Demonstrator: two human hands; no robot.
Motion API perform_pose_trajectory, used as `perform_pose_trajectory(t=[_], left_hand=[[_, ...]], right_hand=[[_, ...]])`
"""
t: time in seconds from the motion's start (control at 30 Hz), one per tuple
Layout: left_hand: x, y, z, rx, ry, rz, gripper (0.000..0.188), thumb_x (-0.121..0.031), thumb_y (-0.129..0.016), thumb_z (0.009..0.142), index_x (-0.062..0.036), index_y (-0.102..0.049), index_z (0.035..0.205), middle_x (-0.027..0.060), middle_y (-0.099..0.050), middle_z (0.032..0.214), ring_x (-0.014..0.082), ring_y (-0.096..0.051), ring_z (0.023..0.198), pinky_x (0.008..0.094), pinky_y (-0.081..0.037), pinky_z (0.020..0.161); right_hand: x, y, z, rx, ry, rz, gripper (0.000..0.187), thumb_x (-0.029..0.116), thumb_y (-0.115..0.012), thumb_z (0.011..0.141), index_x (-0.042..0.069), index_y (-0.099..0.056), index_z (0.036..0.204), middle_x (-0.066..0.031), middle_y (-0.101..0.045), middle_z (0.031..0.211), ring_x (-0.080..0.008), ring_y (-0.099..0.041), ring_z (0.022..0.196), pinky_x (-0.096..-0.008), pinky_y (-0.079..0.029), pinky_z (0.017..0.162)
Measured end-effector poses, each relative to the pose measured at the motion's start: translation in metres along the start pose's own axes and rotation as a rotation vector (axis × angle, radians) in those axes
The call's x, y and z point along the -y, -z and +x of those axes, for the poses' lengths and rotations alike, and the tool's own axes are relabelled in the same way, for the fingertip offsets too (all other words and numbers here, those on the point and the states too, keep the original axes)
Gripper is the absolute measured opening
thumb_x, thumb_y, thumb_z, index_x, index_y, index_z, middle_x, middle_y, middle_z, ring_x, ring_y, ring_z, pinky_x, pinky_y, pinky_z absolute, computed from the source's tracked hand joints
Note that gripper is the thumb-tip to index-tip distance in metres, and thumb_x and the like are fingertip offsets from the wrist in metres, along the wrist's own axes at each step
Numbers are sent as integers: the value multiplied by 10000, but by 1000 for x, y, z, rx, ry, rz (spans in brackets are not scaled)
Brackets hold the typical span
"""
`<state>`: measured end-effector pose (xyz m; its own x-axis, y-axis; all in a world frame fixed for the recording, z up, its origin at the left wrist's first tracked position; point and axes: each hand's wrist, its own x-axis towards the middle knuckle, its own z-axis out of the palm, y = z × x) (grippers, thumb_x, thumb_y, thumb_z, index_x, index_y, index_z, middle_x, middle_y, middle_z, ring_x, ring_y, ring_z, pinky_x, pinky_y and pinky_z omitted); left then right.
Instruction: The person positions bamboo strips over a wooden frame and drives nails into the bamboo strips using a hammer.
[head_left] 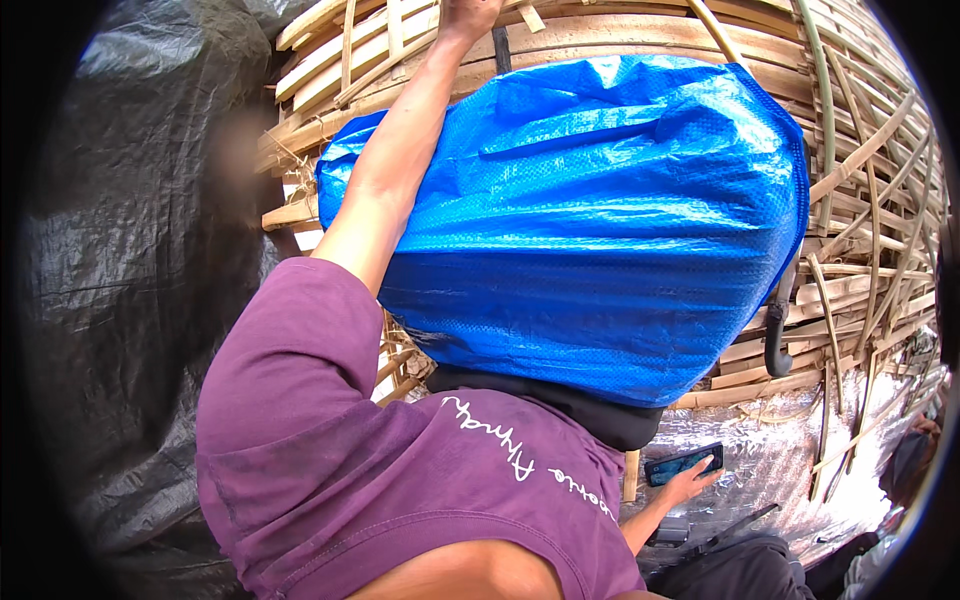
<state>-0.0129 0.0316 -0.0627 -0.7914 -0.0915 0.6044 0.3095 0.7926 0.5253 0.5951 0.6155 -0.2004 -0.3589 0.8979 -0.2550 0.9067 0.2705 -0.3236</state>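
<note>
A blue woven plastic sheet (600,215) bulges over the middle of the view, wrinkled and hiding whatever is under it. My left arm stretches across its left side. My left hand (470,17) is at the top edge beside pale bamboo strips (395,42), and its fingers are cut off by the frame. Low on the right, my right hand (688,484) grips the right end of a dark phone (668,466), fingertips at its screen. My purple shirt hides part of that arm.
Split bamboo slats (850,290) run behind the sheet and down its right side, with loose sticks across them. A dark plastic tarp (140,270) hangs at left. A dark curved handle (776,340) sits right of the sheet. Dark trousers (735,570) show lower right.
</note>
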Motion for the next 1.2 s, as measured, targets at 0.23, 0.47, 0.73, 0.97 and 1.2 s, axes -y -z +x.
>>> perform_pose_trajectory(t=[0.23,0.47,0.73,0.97,1.2], left_hand=[[5,2,1,-17,-29,-13,147,-109,-723,838,-46,-610,907,92,-683,784,177,-674,696,303,-546,594],[5,1,1,-12,-13,-28,148,-111,-724,835,-47,-608,901,93,-685,788,175,-675,702,303,-548,602],[-1,7,-2,1,17,-13,149,-110,-724,829,-49,-606,897,93,-684,786,185,-674,705,309,-548,614],[3,4,0,0,0,-18,157,-120,-722,831,-48,-604,905,96,-684,788,189,-675,703,316,-549,614],[2,3,-1,6,31,-25,163,-125,-724,834,-48,-605,915,99,-688,797,193,-678,705,320,-552,616]], right_hand=[[10,11,-26,0,228,38,677,525,-463,990,122,-326,1517,-284,-454,1428,-452,-464,1280,-447,-385,1051],[56,21,-17,70,-136,0,775,626,-415,965,111,-287,1530,-306,-461,1409,-447,-388,1347,-470,-348,1075],[32,18,-27,33,189,-28,757,587,-443,974,90,-296,1525,-311,-445,1419,-468,-456,1268,-475,-370,1035],[14,9,-26,14,213,-62,674,550,-452,987,158,-333,1523,-314,-521,1328,-466,-529,1126,-468,-403,984],[-7,12,-13,-104,164,222,618,464,-443,1015,127,-330,1520,-221,-499,1416,-365,-556,1180,-428,-441,951]])
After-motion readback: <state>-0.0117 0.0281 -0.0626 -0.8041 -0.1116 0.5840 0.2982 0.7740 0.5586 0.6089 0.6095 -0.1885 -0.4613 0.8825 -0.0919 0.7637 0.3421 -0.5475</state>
